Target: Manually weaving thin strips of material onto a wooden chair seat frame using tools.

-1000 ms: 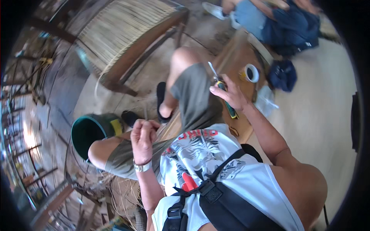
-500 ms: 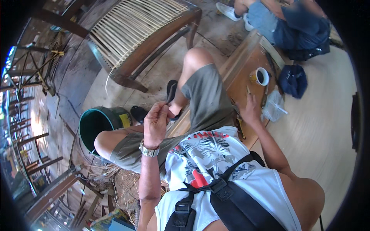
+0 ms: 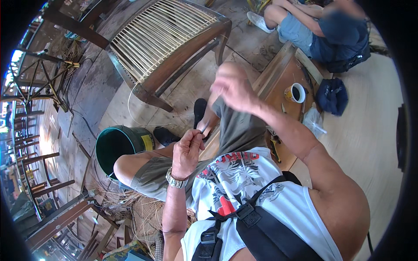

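My left hand (image 3: 187,152), with a metal watch on its wrist, is raised over my lap. Its thumb and fingers are pinched on a thin, dark, pointed tool (image 3: 204,128); the grip hides most of it. My right hand (image 3: 235,92) is over my right knee, its fingers smeared by motion, so I cannot tell whether it holds anything. Ahead to the left stands a wooden chair (image 3: 185,50) whose seat is strung with pale cane strands (image 3: 163,32). From its near corner a loose strand (image 3: 129,104) curls down toward the floor.
Left of my knee is a green bucket (image 3: 146,135). On the wooden bench (image 3: 285,78) at my right are a cup of dark liquid (image 3: 296,93), a plastic bag (image 3: 312,122) and a dark blue cloth item (image 3: 333,96). Another person (image 3: 300,32) sits at the far right. Cane scraps (image 3: 115,198) lie lower left.
My right hand has lifted from the bench and swung left over my knee. The left hand keeps its pinch, now a little lower and farther right in view.
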Demonstrator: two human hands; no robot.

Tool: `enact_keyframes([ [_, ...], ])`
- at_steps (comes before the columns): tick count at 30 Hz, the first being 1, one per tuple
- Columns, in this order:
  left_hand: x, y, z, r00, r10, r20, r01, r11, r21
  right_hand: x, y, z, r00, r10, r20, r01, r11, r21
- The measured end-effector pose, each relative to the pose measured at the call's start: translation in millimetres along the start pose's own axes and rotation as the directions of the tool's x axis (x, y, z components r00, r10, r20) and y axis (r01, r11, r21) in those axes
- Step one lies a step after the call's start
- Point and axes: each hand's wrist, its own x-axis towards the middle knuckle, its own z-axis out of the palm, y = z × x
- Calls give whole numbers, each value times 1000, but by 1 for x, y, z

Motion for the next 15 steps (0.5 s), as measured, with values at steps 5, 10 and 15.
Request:
enact_keyframes([
  [5, -1, 5, -3, 999, 22, -29, -17, 990, 140, 15, 30, 3, 995, 71, -72, -59, 985, 163],
  [10, 3, -31, -24, 984, 168, -58, -74, 685, 725, -2, -32, 48, 983, -181, 31, 183, 974, -132],
  [15, 19, 8, -38, 970, 232, -78, -134, 773, 620, -7, -88, 47, 841, -109, 530, 216, 966, -144],
])
